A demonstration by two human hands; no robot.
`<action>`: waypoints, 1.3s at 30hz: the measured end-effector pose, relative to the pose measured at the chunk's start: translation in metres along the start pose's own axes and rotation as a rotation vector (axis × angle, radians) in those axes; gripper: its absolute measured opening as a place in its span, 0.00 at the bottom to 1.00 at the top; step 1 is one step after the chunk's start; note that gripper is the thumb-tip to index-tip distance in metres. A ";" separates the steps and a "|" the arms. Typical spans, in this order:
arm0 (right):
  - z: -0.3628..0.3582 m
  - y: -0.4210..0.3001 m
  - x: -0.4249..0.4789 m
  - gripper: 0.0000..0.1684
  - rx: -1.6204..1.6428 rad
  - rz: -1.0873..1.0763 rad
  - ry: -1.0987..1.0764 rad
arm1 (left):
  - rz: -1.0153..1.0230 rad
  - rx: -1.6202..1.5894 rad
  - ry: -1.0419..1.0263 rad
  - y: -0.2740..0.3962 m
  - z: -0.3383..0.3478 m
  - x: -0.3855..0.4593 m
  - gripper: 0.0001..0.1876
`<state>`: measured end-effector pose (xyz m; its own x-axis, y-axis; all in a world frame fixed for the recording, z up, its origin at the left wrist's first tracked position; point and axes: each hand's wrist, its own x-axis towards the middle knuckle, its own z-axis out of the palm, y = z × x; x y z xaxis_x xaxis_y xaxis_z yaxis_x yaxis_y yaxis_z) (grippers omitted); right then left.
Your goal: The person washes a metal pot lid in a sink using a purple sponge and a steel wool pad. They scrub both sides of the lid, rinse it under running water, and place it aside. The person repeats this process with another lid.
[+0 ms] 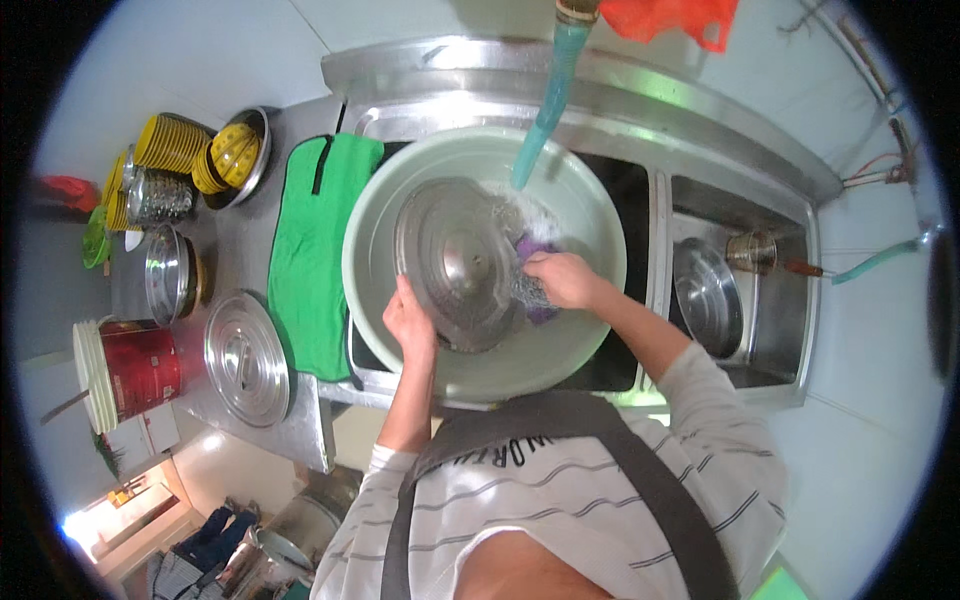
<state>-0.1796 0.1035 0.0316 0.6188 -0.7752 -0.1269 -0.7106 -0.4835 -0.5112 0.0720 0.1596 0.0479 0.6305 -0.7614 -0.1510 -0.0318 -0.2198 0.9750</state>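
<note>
A large pale green plastic basin (480,382) sits over the steel sink, with soapy water inside. In it a round metal lid (420,247) is tilted, its shiny centre facing up. My left hand (410,319) grips the lid's near left edge, the thumb on top. Against the lid's right side, my right hand (566,279) holds a steel wool scourer (531,289). Something purple, perhaps a cloth or a sponge, (534,246) shows around the scourer, partly hidden by the hand. A teal hose (551,105) hangs down into the basin, its end near the foam.
A green cloth (319,255) lies left of the basin. Further left are a metal lid (246,360), stacked yellow bowls (172,142), metal bowls (166,274) and a red bucket (142,367). The right sink compartment (780,330) holds a metal basin (707,296) and a handled strainer (752,251).
</note>
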 end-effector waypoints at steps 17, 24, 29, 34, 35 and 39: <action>-0.132 0.101 0.007 0.30 -0.641 0.652 0.569 | -0.144 -0.130 -0.056 0.015 -0.017 0.018 0.24; -0.037 0.006 0.045 0.36 -0.278 0.395 -0.117 | -0.190 -0.181 0.150 0.017 -0.017 0.021 0.25; 0.110 0.008 0.040 0.52 -0.431 0.443 -0.612 | -0.102 -0.066 0.030 0.012 -0.026 0.031 0.24; 0.122 0.095 0.071 0.25 0.050 0.385 -0.239 | -0.181 -0.187 -0.041 -0.004 -0.031 0.041 0.20; 0.103 0.086 0.072 0.22 0.202 0.363 -0.107 | -0.217 -0.230 -0.050 -0.009 -0.030 0.044 0.20; 0.016 -0.018 0.058 0.23 0.664 0.403 0.132 | -0.284 -0.326 -0.173 -0.022 -0.025 0.044 0.23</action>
<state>-0.1258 0.0738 0.0202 0.2816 -0.9013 -0.3293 -0.4966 0.1568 -0.8537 0.1196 0.1464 0.0241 0.4396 -0.7952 -0.4176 0.3860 -0.2526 0.8872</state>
